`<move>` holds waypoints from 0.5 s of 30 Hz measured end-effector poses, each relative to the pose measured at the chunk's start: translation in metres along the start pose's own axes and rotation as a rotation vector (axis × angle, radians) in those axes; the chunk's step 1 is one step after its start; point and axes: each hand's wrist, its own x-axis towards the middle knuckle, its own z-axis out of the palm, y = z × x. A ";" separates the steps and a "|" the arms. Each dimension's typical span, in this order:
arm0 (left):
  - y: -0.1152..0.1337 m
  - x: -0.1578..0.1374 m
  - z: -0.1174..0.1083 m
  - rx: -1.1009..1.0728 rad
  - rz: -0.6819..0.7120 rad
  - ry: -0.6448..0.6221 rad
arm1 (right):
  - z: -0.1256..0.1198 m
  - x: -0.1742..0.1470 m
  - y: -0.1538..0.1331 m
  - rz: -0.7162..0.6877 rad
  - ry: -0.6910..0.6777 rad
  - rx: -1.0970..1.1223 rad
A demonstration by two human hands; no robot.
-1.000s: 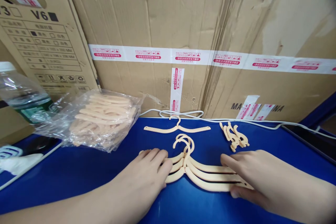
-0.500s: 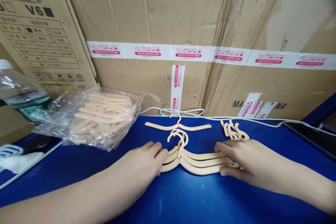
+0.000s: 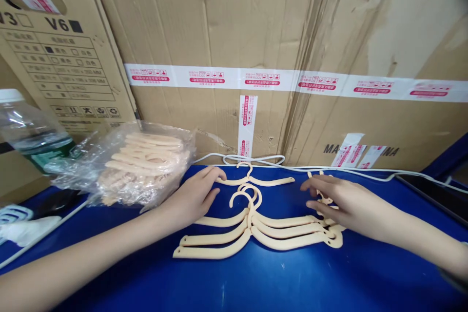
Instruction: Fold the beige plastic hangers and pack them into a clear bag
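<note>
Three beige toy-sized clothes hangers (image 3: 219, 252) lie nested on the blue tabletop, hooks pointing away from me. Small curved pieces (image 3: 334, 240) sit at their right ends. Behind them lies a single hanger (image 3: 272, 183), its left end hidden by my left hand (image 3: 204, 190). The fingers of that hand reach over this end with the thumb apart; whether they touch it is unclear. Over the loose curved beige pieces (image 3: 324, 200) at the right hovers my right hand (image 3: 338, 202), thumb and fingers spread, nothing visible between them. It partly covers those pieces.
At the left rests a clear plastic bag (image 3: 146, 161) full of beige parts. A water bottle (image 3: 32, 131) stands beside it. A white cable (image 3: 256, 160) runs along the cardboard wall (image 3: 204, 117). A dark flat device (image 3: 435, 202) lies at far right.
Both hands have let go of the nested hangers. My left hand moved away from me to the single hanger; my right hand shifted slightly up toward the curved pieces.
</note>
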 end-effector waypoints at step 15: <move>-0.024 0.003 0.014 0.117 -0.044 -0.023 | -0.004 0.006 0.028 -0.110 -0.018 -0.014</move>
